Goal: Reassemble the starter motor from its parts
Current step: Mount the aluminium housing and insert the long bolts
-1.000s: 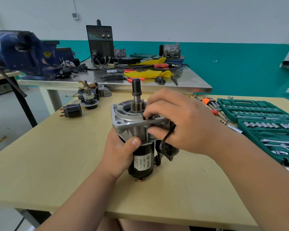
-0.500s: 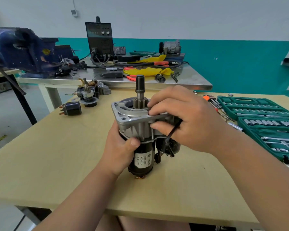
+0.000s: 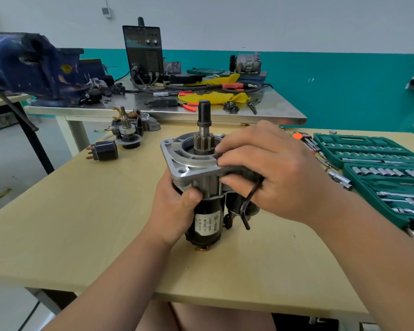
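Both grip starter motor [image 3: 204,226], left hand [image 3: 172,211] below, right hand [image 3: 277,177] above

Starter motor [image 3: 204,206] stands upright mid-table [image 3: 81,223], left hand [image 3: 172,211] gripping its left side, right hand [image 3: 273,173] gripping its right. Socket set [image 3: 380,168] lies right of it; solenoid [image 3: 104,151] and loose parts [image 3: 129,130] behind-left. Metal bench [image 3: 261,111] behind the table carries vise [image 3: 34,68] left, welder [image 3: 144,51] centre.

Pale wooden table [image 3: 81,223], strewn with parts and tools
The starter motor [image 3: 207,225] stood upright near its middle; a black solenoid [image 3: 104,151] and loose motor parts [image 3: 129,131] lay far left, and green socket sets [image 3: 380,168] lay along the right.
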Demonstrator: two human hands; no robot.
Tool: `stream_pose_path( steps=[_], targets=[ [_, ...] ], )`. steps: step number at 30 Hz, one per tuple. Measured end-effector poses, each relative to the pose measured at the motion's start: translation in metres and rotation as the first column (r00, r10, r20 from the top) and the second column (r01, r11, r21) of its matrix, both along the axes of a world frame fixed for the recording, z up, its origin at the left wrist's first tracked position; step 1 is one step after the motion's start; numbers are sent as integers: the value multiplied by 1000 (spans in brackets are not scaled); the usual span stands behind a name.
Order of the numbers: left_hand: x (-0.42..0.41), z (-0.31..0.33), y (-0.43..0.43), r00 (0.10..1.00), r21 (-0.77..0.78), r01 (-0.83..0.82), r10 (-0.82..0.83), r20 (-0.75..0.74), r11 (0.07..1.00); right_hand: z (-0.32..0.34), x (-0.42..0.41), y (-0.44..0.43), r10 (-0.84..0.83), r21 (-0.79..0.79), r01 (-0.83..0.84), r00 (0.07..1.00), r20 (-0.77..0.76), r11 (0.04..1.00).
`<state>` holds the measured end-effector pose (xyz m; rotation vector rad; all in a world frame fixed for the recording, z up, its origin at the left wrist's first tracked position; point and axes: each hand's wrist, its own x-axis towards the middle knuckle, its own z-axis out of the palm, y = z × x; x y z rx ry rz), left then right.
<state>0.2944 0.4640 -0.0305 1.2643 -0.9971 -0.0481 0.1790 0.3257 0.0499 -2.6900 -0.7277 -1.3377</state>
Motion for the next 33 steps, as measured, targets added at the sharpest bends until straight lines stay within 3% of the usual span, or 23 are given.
stream_pose_path(
  steps=[12,16,19,21,23,24,25,29,33],
  targets=[
    [1,-1,-1,998,24,42,-41,-44,999,-9,-9,-1,-42,63,40,999,23,997],
    [-1,0,-1,1000,26,21,-21,-17,999,-2,-14,1,-25,240,63,987,-158,969],
    [-2,1,0,1000,25,12,-12,-7,1000,9,-19,0,-1,287,100,946,-324,953],
    [-2,2,-1,1000,27,6,-6,-4,1000,19,-19,-1,65,487,157,911,-408,859],
    [-3,1,-1,1000,26,3,-3,-6,1000,38,-17,-5,232,813,273,868,-439,515],
    [-3,1,-1,1000,27,3,-3,-8,1000,48,-15,-7,303,879,331,847,-437,343],
    [-3,1,0,1000,29,5,-5,-11,1000,57,-12,-8,306,884,377,838,-452,275],
    [-4,2,0,1000,42,16,-15,-26,999,76,-7,-3,246,817,476,792,-559,325],
    [-5,2,0,999,35,22,-21,-26,999,77,-5,5,402,876,402,780,-480,265]
  ],
)
